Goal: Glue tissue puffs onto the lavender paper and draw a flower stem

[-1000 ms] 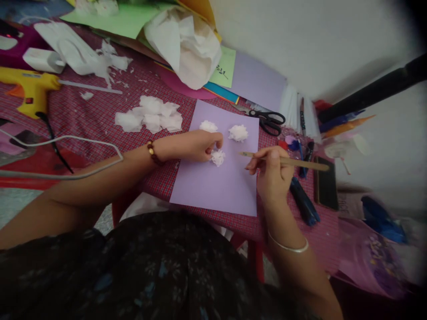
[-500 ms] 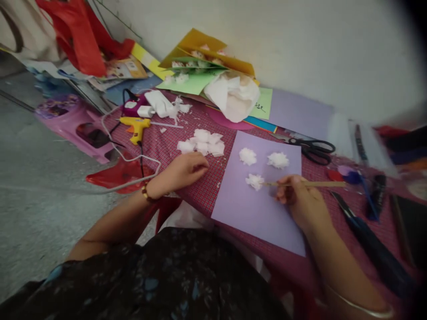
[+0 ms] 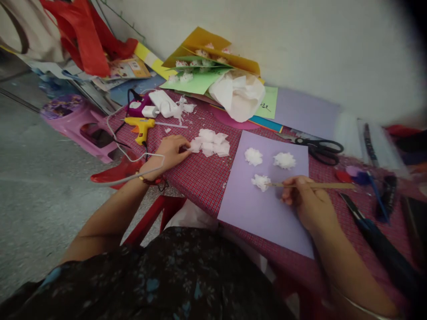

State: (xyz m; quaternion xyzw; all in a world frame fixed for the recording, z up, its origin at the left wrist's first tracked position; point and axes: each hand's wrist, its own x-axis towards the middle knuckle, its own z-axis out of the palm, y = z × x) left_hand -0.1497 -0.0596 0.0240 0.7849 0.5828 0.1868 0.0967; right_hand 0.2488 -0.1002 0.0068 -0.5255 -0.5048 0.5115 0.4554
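Note:
My right hand [image 3: 308,200] pinches a thin wooden stick [image 3: 328,186] above a purple sheet [image 3: 253,213]. The stick's tip meets the nearest white paper tuft [image 3: 260,182]. Two more tufts, one at left [image 3: 253,156] and one at right [image 3: 284,160], sit farther up the sheet. My left hand [image 3: 171,152] is at the left edge of a pile of white paper pieces [image 3: 211,142], thumb and fingertips pinched on a piece there.
A yellow glue gun [image 3: 142,128] lies left of the pile, its cable hanging near my left forearm. Black scissors [image 3: 322,149] and a dark-handled knife [image 3: 373,235] are at right. Folded cards [image 3: 200,82] and crumpled white paper [image 3: 236,95] stand by the wall.
My left hand has moved left and up to the edge of the paper pile and taken hold of a piece. My right hand still holds the stick at the tuft.

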